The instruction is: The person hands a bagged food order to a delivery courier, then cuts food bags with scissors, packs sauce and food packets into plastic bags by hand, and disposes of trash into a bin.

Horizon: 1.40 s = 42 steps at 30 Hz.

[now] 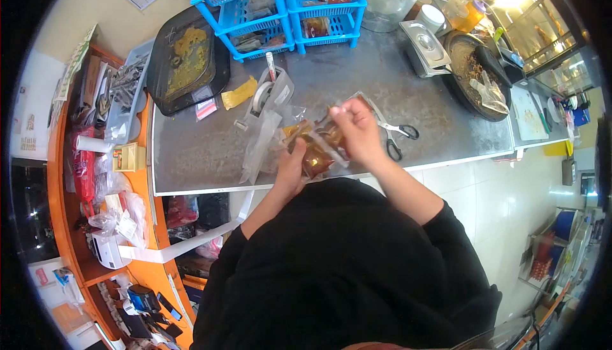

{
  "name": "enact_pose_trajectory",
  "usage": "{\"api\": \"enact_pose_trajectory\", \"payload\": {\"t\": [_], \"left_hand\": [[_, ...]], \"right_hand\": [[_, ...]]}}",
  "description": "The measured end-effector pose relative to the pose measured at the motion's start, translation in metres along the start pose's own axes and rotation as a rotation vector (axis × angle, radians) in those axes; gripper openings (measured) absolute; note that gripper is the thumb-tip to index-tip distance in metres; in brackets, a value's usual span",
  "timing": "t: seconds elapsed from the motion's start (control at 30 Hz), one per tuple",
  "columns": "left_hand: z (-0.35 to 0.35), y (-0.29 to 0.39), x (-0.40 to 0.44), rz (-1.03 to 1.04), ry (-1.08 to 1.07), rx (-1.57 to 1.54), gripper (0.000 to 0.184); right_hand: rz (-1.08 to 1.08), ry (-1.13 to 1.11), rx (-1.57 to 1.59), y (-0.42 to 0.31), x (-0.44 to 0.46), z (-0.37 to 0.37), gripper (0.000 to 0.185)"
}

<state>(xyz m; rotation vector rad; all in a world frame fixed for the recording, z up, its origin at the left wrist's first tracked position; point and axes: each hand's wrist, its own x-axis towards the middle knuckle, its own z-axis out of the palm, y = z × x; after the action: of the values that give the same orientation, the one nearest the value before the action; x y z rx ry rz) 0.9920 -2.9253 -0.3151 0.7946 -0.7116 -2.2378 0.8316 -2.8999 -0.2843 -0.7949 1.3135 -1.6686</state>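
Observation:
Near the table's front edge, my left hand is closed round a clear plastic sachet of reddish-brown sauce. My right hand pinches the top of another clear sachet with dark red contents, close beside the first. The two sachets overlap, so where one ends and the other begins is hard to tell. Scissors with black handles lie just right of my right hand, their blades partly hidden. Left of the hands are a tape dispenser and loose clear plastic bags.
Blue tiered baskets hold packets at the back. A black tray with yellowish residue stands back left, near a yellow scrap. A steel container and round pan are at right. A paper strip runs from a white printer.

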Motion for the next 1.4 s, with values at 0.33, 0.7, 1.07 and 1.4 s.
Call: {"api": "enact_pose_trajectory", "payload": {"t": [0.33, 0.7, 1.07, 1.4], "left_hand": [[-0.010, -0.010, 0.005, 0.109, 0.016, 0.058, 0.057], [-0.033, 0.020, -0.016, 0.098, -0.063, -0.193, 0.048], [-0.025, 0.016, 0.001, 0.100, 0.099, 0.021, 0.042], [-0.002, 0.005, 0.010, 0.112, 0.128, 0.088, 0.044]], "right_hand": [[0.129, -0.113, -0.465, 0.034, -0.011, 0.003, 0.045], [-0.233, 0.041, -1.468, 0.086, 0.047, -0.049, 0.033], [0.499, -0.461, 0.435, 0.001, 0.022, -0.035, 0.046], [0.326, -0.339, 0.160, -0.026, -0.009, -0.022, 0.044]]}}
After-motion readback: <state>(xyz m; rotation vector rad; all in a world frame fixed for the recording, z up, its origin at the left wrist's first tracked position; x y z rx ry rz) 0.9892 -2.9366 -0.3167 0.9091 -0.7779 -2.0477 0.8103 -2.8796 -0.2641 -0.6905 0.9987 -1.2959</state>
